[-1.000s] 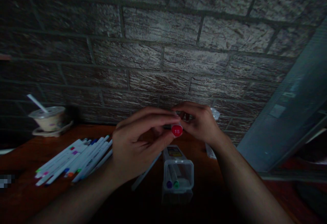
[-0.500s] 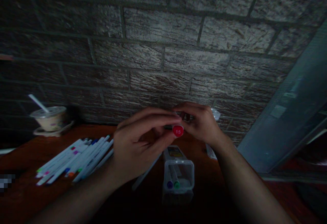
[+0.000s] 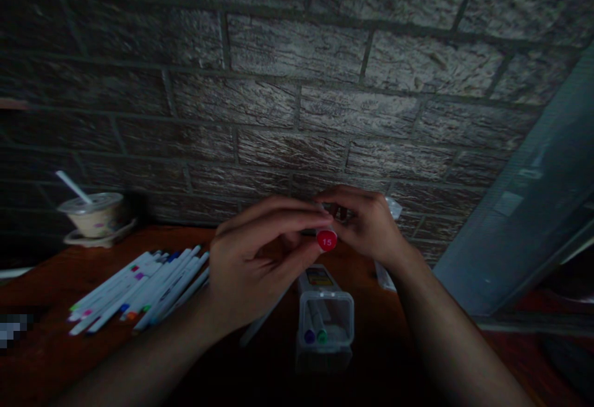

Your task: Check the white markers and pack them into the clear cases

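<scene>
A marker (image 3: 327,240) points its red end, printed 15, toward me. My left hand (image 3: 260,265) pinches it near that end between thumb and fingers. My right hand (image 3: 366,221) is closed at the marker's far part, its fingertips partly hidden behind the left fingers. Below the hands, a clear plastic case (image 3: 327,320) lies on its side with its open end facing me. Inside are a purple-ended marker (image 3: 309,336) and a green-ended marker (image 3: 322,335). Under my left hand, a single pale marker (image 3: 264,317) lies on the table.
Many white markers with coloured ends (image 3: 153,286) lie in a pile on the wooden table (image 3: 37,357). A lidded cup with a straw (image 3: 95,215) stands at the back left. A clear plastic piece (image 3: 385,277) lies behind my right wrist. A brick wall (image 3: 297,104) rises behind.
The marker's red end has tipped slightly, showing a little more of its barrel. Both hands keep their hold, and the view has shifted very slightly.
</scene>
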Action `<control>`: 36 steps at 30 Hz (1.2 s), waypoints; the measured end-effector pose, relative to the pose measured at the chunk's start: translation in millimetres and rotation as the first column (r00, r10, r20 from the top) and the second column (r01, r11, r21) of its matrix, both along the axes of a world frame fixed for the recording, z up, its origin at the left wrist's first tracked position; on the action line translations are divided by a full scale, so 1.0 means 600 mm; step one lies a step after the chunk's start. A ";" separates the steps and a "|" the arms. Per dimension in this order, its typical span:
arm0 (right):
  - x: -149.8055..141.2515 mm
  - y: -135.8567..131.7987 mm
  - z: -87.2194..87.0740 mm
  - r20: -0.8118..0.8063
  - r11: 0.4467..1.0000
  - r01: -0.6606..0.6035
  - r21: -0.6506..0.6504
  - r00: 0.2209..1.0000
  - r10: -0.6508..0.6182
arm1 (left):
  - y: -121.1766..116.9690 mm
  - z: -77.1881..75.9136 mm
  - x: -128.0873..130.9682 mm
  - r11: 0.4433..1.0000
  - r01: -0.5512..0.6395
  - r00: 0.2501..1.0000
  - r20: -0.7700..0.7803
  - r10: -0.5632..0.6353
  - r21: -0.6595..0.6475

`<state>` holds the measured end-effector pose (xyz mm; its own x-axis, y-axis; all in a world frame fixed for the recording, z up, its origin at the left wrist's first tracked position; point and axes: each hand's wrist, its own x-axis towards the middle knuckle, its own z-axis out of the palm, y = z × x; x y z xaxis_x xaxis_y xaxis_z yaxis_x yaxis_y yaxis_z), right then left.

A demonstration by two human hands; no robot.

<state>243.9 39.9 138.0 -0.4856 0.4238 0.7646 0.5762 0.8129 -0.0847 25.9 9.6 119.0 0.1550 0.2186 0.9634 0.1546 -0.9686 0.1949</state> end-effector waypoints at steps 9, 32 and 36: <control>0.000 0.004 -0.003 0.013 1.000 0.005 0.005 1.000 -0.005 | 0.001 -0.001 0.003 1.000 0.001 1.000 0.008 -0.001 -0.024; 0.001 0.007 -0.005 0.022 1.000 0.016 -0.012 1.000 -0.016 | 0.004 -0.005 0.000 0.999 0.020 1.000 0.023 -0.019 -0.037; 0.001 0.007 -0.004 0.026 0.999 0.021 -0.026 0.999 -0.020 | 0.004 -0.005 0.000 0.999 0.014 1.000 0.005 -0.014 -0.033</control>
<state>244.2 44.2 135.4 -0.4956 0.4537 0.7406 0.5949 0.7986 -0.0912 25.9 12.3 115.9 0.1538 0.2482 0.9564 0.1404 -0.9636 0.2275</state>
